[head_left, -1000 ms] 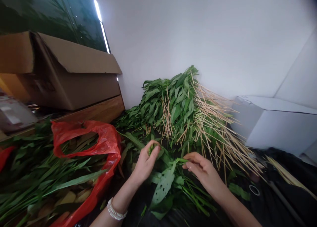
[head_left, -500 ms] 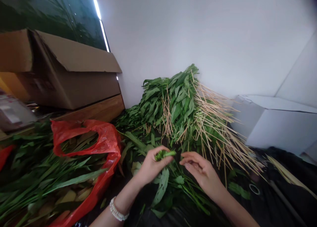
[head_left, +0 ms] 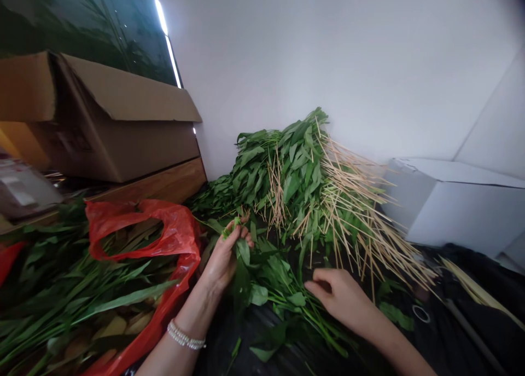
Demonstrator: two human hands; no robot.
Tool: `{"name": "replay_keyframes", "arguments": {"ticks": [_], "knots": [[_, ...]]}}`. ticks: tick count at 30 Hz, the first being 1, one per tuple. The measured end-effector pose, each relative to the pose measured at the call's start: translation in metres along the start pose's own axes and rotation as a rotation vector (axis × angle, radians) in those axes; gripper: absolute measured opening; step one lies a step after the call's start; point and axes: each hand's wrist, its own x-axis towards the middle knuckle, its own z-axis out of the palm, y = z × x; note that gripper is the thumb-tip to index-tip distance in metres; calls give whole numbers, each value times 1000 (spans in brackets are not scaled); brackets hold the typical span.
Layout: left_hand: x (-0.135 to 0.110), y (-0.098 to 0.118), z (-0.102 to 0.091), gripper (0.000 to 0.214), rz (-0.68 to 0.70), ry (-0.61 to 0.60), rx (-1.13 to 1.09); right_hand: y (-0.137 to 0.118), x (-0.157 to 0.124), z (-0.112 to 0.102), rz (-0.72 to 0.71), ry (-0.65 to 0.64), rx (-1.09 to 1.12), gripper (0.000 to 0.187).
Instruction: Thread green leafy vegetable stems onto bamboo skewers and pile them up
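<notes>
Two hands of mine work apart in the lower middle of the frame: the left (head_left: pixel 225 258) is clamped around a small green bunch (head_left: pixel 230 229), while the right (head_left: pixel 340 293) curls beside the loose leafy stems (head_left: pixel 281 272) on the black sheet (head_left: pixel 221 343), and I can't make out whether its fingertips pinch anything. I take the step in hand to be gathering stems into the left fist, short of the heaped greens (head_left: pixel 295 171) and pale sticks (head_left: pixel 371 225) at centre. Adding another, I'd judge, calls for separating one stem cleanly with the right fingertips while the left grip stays firm.
</notes>
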Motion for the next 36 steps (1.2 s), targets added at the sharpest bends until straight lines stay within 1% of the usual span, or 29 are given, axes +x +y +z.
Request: {"name": "replay_keyframes", "arguments": {"ticks": [2, 4, 7, 9, 11, 13, 15, 18, 20, 21, 24, 29, 36], "knots": [[0, 1, -1, 29, 13, -4, -35, -3, -4, -5, 1, -107, -107, 40], [-1, 2, -1, 28, 19, -10, -46, -6, -8, -8, -4, -209, -111, 40], [1, 3, -2, 29, 31, -7, -61, -11, -12, -9, 1, -316, -65, 26], [3, 3, -4, 32, 28, 9, -69, -12, -13, -9, -1, -343, -59, 16], [6, 4, -6, 35, 26, 36, -65, -12, -12, -9, -16, -313, -40, 12], [8, 4, -8, 36, 27, 77, -49, -11, -10, -11, -21, -269, 36, 12], [8, 4, -10, 34, 44, 120, -10, -12, -8, -15, 4, -246, 186, 11], [6, 4, -10, 35, 92, 126, 97, -13, -5, -20, 50, -233, 494, 12], [5, 3, -9, 38, 129, 106, 164, -14, -4, -22, 18, -197, 648, 15], [5, 3, -8, 40, 142, 97, 188, -14, -4, -22, -11, -173, 686, 16], [4, 2, -6, 40, 171, 67, 234, -12, -3, -19, -59, -121, 714, 16], [2, -1, -5, 20, 211, 26, 308, -9, 0, -15, -34, -72, 724, 20], [-6, -3, -3, 20, 230, 2, 474, -10, 1, -14, -24, -17, 729, 25]]}}
